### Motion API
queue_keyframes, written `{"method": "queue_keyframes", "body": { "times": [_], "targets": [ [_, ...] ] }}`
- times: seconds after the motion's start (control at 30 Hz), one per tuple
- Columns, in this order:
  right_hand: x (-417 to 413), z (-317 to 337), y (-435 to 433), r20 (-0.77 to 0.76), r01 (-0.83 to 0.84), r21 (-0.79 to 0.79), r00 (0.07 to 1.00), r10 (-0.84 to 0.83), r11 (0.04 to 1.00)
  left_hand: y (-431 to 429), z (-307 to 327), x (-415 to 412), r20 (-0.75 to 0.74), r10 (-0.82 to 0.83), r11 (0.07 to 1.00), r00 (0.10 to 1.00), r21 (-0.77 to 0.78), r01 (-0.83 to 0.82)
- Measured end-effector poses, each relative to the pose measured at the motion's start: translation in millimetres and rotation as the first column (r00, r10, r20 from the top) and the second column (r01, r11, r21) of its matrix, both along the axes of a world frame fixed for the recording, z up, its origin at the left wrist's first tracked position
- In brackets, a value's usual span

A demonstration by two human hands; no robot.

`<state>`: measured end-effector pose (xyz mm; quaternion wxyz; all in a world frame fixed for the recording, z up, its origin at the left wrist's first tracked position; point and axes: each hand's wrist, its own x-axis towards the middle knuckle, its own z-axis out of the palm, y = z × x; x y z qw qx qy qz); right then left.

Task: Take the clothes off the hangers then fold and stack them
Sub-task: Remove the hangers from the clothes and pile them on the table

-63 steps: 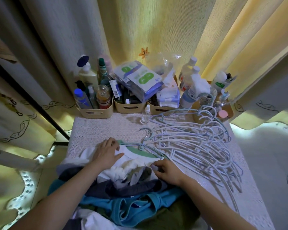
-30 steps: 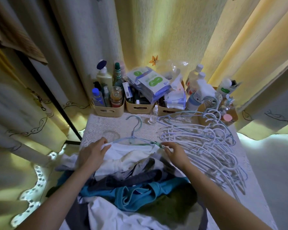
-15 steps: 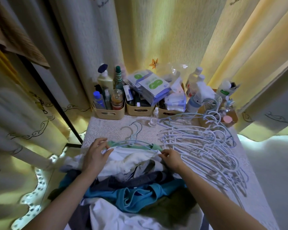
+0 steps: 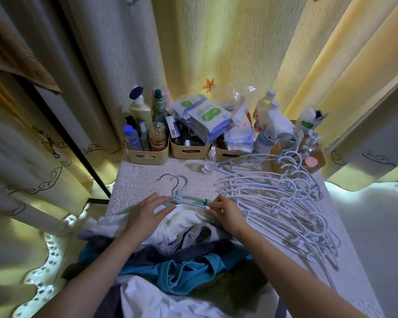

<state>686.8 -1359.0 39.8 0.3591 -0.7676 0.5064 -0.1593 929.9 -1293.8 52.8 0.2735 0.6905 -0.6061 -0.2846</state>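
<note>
Nearest you, the clothes pile (image 4: 184,271) lies heaped on the tabletop (image 4: 143,177), with the white garment (image 4: 186,221) on top. Your left hand (image 4: 145,218) rests flat on it, fingers relaxed and touching the green hanger (image 4: 189,199). Your right hand (image 4: 226,214) pinches the garment's edge at the hanger's right shoulder. Empty hangers (image 4: 274,203) lie just beside it on the right. Baskets (image 4: 147,156) of bottles stand farthest.
</note>
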Motion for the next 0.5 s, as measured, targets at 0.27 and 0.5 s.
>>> {"method": "queue_keyframes", "body": {
  "times": [0.27, 0.5],
  "targets": [
    [-46, -3, 2, 0.005, 0.079, 0.09, 0.997, -0.079, 0.993, -5, 9, 13, 0.052, 0.055, 0.992, 0.997, -0.118, -0.048],
    [-62, -16, 13, 0.09, 0.201, 0.382, 0.963, -0.252, 0.902, -2, 15, 21, -0.075, 0.101, 0.993, 0.992, -0.047, -0.105]
  ]
}}
